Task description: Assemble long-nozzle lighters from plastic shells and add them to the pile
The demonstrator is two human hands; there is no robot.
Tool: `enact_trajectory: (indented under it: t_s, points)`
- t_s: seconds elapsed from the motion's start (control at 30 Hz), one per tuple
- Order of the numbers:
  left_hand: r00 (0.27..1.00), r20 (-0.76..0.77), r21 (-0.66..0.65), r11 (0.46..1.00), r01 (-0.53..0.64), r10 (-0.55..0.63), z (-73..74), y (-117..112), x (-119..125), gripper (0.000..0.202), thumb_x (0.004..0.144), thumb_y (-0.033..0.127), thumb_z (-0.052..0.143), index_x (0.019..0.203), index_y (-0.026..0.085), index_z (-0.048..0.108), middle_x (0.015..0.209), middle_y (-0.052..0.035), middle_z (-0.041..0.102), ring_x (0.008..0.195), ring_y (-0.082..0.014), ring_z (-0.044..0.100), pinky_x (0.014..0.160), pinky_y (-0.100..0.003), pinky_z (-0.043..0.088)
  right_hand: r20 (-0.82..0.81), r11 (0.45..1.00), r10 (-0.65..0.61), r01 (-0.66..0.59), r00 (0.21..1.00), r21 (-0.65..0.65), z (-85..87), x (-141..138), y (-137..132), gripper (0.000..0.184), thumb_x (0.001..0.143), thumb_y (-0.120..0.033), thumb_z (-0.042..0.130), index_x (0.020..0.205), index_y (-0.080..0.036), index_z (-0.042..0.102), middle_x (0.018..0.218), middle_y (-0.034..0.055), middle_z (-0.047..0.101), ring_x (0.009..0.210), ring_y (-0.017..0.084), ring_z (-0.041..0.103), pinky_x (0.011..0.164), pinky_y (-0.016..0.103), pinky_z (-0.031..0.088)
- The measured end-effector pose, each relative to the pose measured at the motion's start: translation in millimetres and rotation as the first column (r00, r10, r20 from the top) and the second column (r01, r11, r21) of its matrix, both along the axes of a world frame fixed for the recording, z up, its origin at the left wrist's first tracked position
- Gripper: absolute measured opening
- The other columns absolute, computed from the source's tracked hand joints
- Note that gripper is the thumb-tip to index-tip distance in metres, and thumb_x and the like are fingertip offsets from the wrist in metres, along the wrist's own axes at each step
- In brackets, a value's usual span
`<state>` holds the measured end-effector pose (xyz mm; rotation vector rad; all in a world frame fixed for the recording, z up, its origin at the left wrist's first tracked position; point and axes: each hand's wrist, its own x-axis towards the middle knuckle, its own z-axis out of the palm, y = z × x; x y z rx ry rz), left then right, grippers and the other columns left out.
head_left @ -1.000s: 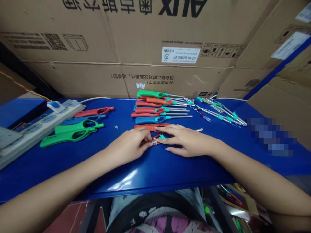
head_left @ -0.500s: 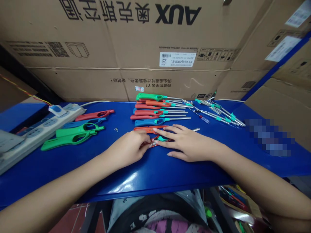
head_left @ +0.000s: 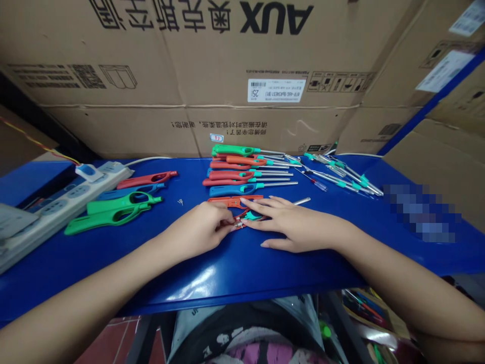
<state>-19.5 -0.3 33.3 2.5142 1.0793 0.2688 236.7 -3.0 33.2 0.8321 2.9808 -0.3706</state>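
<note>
Head view: left hand (head_left: 204,223) is pinching the opened lighter (head_left: 239,223), right hand (head_left: 299,223) is spreading wide over its right side

cardboard panel (head_left: 144,126) behind | glossy blue tabletop (head_left: 242,268) reflecting light | red tiled floor (head_left: 115,337) below

I'm getting soft, middling light, its source out of view — one white glare streak on the near part of the blue table (head_left: 295,275), dark shadow beneath. Wide-angle stretch pulls at left and right; fine print on the far cardboard (head_left: 129,121) blurs — pixelation masks a patch (head_left: 420,215) at right.
</note>
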Motion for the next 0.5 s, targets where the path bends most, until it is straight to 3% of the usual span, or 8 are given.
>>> enact_trajectory:
  t_s: [0.3,0.5]
  points:
    - [0.998,0.055,-0.068,0.997,-0.025,0.028,-1.8,3.8,-1.8,0.011,0.092,0.019,0.062,0.089,0.016,0.072,0.089,-0.0050,0.076,0.076,-0.0163,0.068,0.068,-0.026,0.049,-0.095,0.997,0.052,-0.046,0.994,0.060,-2.1,4.7,3.7,0.055,0.095,-0.033,0.062,0.148,-0.026,0.050,0.168,0.0104,0.015,0.151,0.034,0.027,0.121,0.060,0.023]
    - [0.998,0.058,-0.092,0.996,-0.021,0.027,-2.9,4.8,-1.7,0.008,0.091,0.017,0.064,0.088,0.016,0.072,0.089,-0.0041,0.076,0.073,-0.0148,0.067,0.067,-0.025,0.049,-0.116,0.998,0.056,-0.055,0.992,0.017,-4.1,3.1,3.5,0.054,0.094,-0.034,0.063,0.146,-0.025,0.053,0.168,0.0096,0.015,0.149,0.034,0.031,0.121,0.056,0.026]
